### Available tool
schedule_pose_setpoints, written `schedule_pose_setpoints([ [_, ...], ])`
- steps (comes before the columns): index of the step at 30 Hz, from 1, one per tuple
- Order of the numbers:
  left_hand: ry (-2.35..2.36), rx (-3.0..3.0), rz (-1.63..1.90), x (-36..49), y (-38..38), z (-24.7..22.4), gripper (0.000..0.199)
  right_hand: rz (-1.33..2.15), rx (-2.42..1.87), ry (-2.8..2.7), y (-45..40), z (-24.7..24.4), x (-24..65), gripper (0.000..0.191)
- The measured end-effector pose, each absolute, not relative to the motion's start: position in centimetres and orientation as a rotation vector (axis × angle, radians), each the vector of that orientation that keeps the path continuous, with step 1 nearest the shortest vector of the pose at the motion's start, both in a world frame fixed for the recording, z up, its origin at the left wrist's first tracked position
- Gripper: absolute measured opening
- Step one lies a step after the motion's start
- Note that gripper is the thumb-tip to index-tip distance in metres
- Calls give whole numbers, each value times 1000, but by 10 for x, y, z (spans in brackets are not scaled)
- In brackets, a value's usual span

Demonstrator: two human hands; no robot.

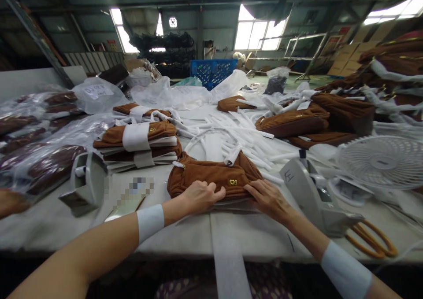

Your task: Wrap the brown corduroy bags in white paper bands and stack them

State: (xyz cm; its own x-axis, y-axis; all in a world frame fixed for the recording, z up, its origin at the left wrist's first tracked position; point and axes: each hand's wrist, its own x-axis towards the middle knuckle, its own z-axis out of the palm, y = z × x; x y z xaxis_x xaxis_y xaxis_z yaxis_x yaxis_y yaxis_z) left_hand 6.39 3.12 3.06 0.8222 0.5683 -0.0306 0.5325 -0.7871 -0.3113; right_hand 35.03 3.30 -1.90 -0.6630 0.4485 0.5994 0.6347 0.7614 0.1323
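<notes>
A brown handbag (205, 172) with a gold clasp lies in front of me on the table. My left hand (203, 195) has its fingers curled on the bag's front, left of the clasp. At the right front corner, my right hand (269, 200) grips the bag's edge with bent fingers; the thumb is mostly hidden. Beneath the bag runs a white strip (228, 255) that hangs over the table's front edge. A white-wrapped piece (234, 156) stands up at the bag's top.
Left are stacked brown bags with white bands (135, 136), a grey tape dispenser (86, 182) and another person's hand (13, 202). Right are a second dispenser (310, 197), yellow-handled scissors (373, 241) and a white fan (383, 160). White strips (238, 131) and more brown bags (294, 118) lie behind.
</notes>
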Motion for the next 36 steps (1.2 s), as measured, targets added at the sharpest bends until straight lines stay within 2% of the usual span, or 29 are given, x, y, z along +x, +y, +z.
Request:
schedule_pose_setpoints([
  [7, -802, -2718, 60, 57, 28, 15, 46, -248, -892, -2301, 38, -50, 350, 24],
  [11, -817, -2791, 143, 60, 34, 24, 49, -271, -980, -2361, 32, -32, 348, 27],
  [16, -769, -2870, 240, 64, 45, 38, 51, -419, -1031, -2323, 13, -9, 320, 48],
  [22, -755, -2914, 256, 63, 50, 43, 49, -313, -895, -2433, 17, -11, 290, 30],
  [29, -749, -3074, 239, 61, 65, 56, 50, -255, -934, -2449, 20, 0, 291, 37],
  [36, -754, -3020, 260, 66, 60, 58, 32, -395, -1017, -2455, 29, -13, 278, 27],
])
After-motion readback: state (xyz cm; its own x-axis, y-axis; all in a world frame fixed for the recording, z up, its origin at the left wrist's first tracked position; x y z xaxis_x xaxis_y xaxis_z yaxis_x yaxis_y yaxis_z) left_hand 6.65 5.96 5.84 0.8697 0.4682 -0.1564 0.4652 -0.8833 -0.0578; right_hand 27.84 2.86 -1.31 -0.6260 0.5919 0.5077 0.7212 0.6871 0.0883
